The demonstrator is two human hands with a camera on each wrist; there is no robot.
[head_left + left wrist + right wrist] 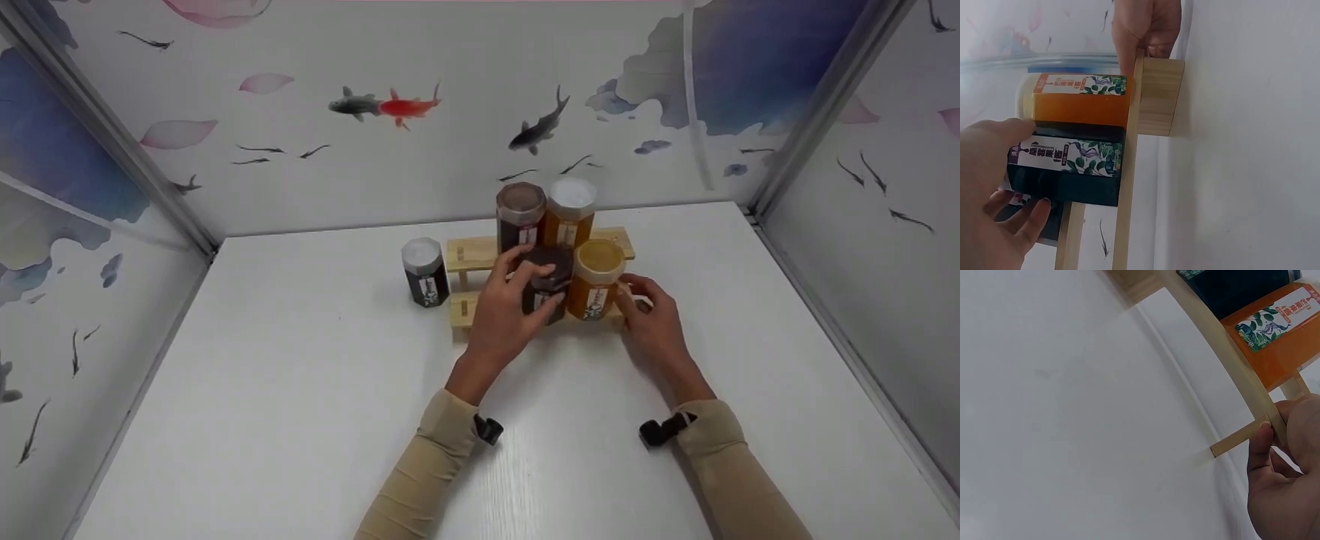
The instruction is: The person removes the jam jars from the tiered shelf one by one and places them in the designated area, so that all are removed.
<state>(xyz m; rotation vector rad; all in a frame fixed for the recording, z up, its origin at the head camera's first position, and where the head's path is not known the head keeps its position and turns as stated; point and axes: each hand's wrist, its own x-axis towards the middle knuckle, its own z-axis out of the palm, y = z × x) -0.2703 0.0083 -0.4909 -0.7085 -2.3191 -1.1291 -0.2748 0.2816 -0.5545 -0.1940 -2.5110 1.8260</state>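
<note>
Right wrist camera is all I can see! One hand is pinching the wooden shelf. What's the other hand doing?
Observer: The left hand grips the dark jar on the lower step of the wooden shelf.

Operator: Cool! Did any jars get left off the shelf?

Observer: Yes, a white-capped dark jar stands on the white table, just left of the shelf.

Operator: And is anything up on the back step?

Observer: Two jars, side by side: a brown-capped one and a white-capped amber one.
</note>
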